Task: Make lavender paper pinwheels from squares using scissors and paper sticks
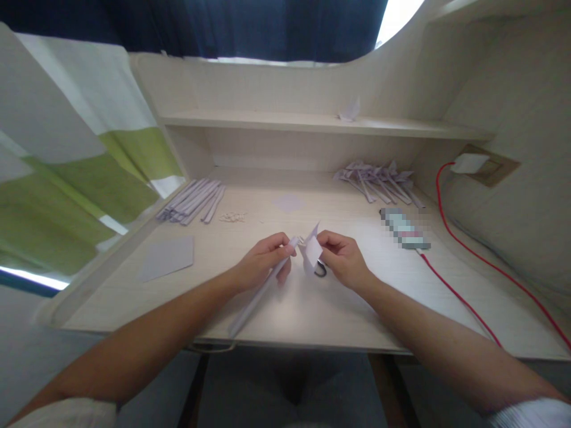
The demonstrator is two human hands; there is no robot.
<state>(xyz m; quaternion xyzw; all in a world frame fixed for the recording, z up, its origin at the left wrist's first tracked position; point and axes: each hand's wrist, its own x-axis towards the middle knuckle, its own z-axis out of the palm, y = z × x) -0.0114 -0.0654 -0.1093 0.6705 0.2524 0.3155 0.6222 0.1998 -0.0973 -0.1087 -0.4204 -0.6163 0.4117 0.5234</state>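
My left hand [267, 258] is closed around the upper end of a thin white paper tube [254, 300], which slants down toward the desk's front edge. A folded piece of white paper [313, 252], with pointed flaps, is pinched in my right hand [345, 255]. The tube's top end and the folded paper are close together. Between them shows a small pale bit [301, 239], too small to name. Below the folded paper, a dark loop [320, 270], perhaps a scissors handle, lies partly hidden.
Paper tubes [194, 201] lie at the left, beside small pale pieces [232, 217] and paper sheets [169, 258]. Tubes with folded tops [379, 178] are piled back right. A phone [404, 227] with a red cable [459, 297] lies right. Folded paper [350, 111] sits on the shelf.
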